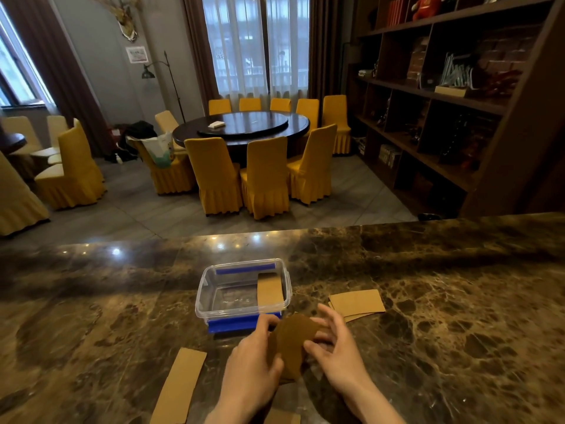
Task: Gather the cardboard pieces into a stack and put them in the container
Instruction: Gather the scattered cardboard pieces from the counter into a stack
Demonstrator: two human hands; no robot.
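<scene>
Both hands hold a round brown cardboard piece (293, 341) just above the marble counter, in front of the container. My left hand (253, 359) grips its left edge and my right hand (333, 347) pinches its right edge. The clear plastic container (211, 289) with blue clips stands open behind them, with one rectangular cardboard piece (269, 290) leaning inside at its right wall. A small stack of rectangular cardboard pieces (356, 302) lies to the right of the container. A long cardboard strip (180, 387) lies near the front left. Another piece (282, 417) peeks out under my wrists.
The dark marble counter (443, 301) stretches wide on both sides. Beyond its far edge, lower down, are a round dining table (244, 127) with yellow-covered chairs and a tall wooden shelf unit (458, 102) at the right.
</scene>
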